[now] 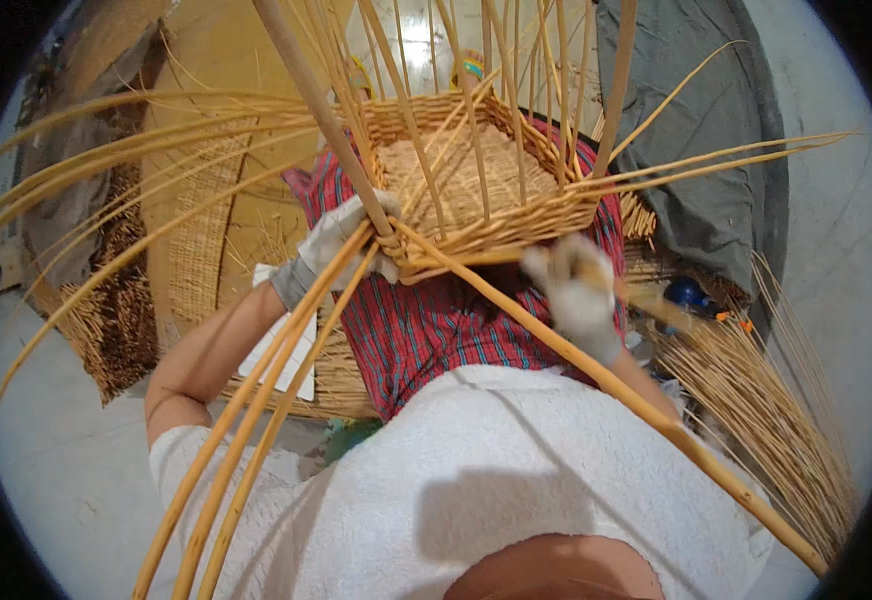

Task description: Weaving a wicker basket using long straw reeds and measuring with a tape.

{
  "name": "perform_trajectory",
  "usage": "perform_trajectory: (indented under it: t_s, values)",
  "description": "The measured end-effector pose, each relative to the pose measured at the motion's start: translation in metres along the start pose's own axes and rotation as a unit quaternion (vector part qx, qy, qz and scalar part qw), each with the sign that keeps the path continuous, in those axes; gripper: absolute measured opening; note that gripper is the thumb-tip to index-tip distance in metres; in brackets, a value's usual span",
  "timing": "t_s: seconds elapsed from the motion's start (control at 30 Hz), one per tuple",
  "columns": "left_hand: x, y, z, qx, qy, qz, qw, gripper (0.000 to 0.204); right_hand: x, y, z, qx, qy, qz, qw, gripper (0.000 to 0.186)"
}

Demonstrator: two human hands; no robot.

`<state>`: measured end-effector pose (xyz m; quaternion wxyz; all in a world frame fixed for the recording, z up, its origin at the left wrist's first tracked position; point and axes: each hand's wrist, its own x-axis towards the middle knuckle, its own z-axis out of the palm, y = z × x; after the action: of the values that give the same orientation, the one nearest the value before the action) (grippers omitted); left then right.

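Nearest is the person's white shirt (346, 490). Over it run three pale rods (332, 272), fanning toward the lower left, and one thick rod (611, 385) slanting to the lower right; all four reach back to the near left corner of the basket (516, 228).

The basket sits above the red checked cloth (386, 350) covering the lap. At that corner the left grip (341, 235), in a pale glove, is closed around the wall beside a thick upright stake (306, 85). The right grip (578, 295), gloved too, is just below the near wall but smeared; whether it is closed on anything I cannot tell.

The work looks partway along. The base is woven and a low wall stands around it. What seems left is the upper part: tall stakes rise bare above the weave, long ends stick out loose to both sides, and no finished rim shows.

To the right lies a bundle of thin rods (776, 420), with a blue object (686, 292) near its top end. Farther off, a grey cloth (681, 140) lies to the right, a woven reed panel (196, 215) to the left, and the feet show beyond the far wall.
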<state>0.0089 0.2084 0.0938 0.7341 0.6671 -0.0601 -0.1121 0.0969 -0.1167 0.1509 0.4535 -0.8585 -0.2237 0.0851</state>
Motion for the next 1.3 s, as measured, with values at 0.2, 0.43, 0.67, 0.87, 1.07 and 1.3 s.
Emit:
perform_trajectory:
  t_s: [0.2,0.43,0.67,0.87,1.07,1.3]
  values:
    - [-0.006,0.002,0.018,0.062,0.069,-0.009,0.996,0.071,0.035,0.052,0.031,0.176,0.0,0.178,0.968,0.028]
    - [0.004,-0.011,0.086,0.045,0.335,0.087,0.937,0.081,0.037,0.05,0.026,0.109,-0.027,0.079,0.991,0.027]
    - [0.007,-0.027,0.078,0.072,0.365,0.073,0.925,0.09,0.037,0.058,0.037,-0.068,0.006,-0.011,0.998,0.027]
    - [0.008,-0.012,0.084,0.029,0.345,0.043,0.937,0.09,0.02,0.03,0.029,0.179,0.01,0.044,0.983,0.02]
    - [0.002,-0.014,0.079,0.068,0.332,0.046,0.94,0.089,-0.05,-0.013,0.022,0.152,0.031,-0.085,0.984,0.015]
    - [0.009,-0.036,0.076,0.076,0.372,0.082,0.922,0.081,-0.014,-0.05,0.003,-0.018,-0.17,-0.084,0.982,0.021]
